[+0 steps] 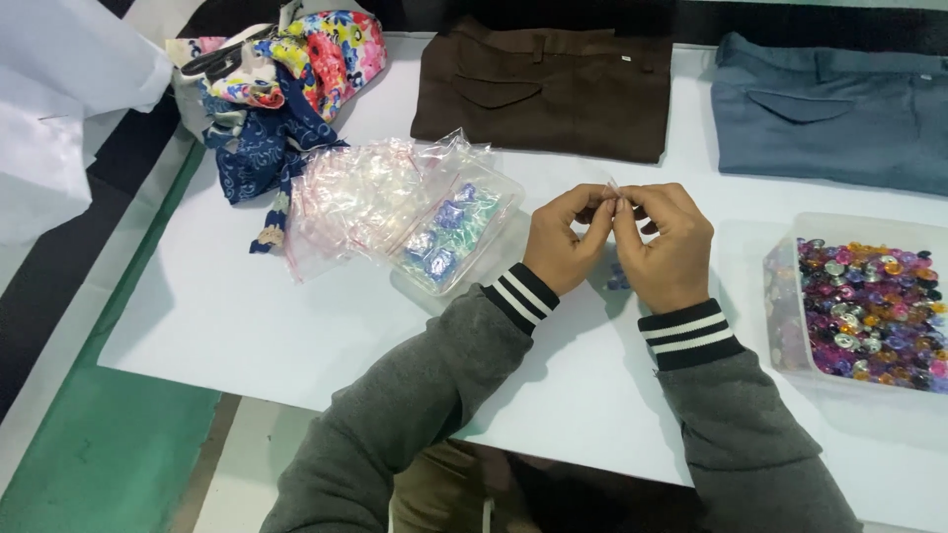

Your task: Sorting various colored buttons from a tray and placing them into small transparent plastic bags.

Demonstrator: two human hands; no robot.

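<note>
The bags [375, 197] are thin, clear, glossy plastic, crinkled. The tub [790, 296] is smooth translucent plastic; its beads [869, 306] shine, faceted and metallic. The trousers [548, 89] are matt woven cloth. The tabletop [227, 316] is smooth, matt white. The sleeves [415, 395] are soft grey knit.

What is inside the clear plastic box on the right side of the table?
The clear plastic box holds many small shiny buttons or sequins, purple, orange, silver and pink. Only the top layer shows; what lies deeper, and the box's bottom, is covered by them.
</note>
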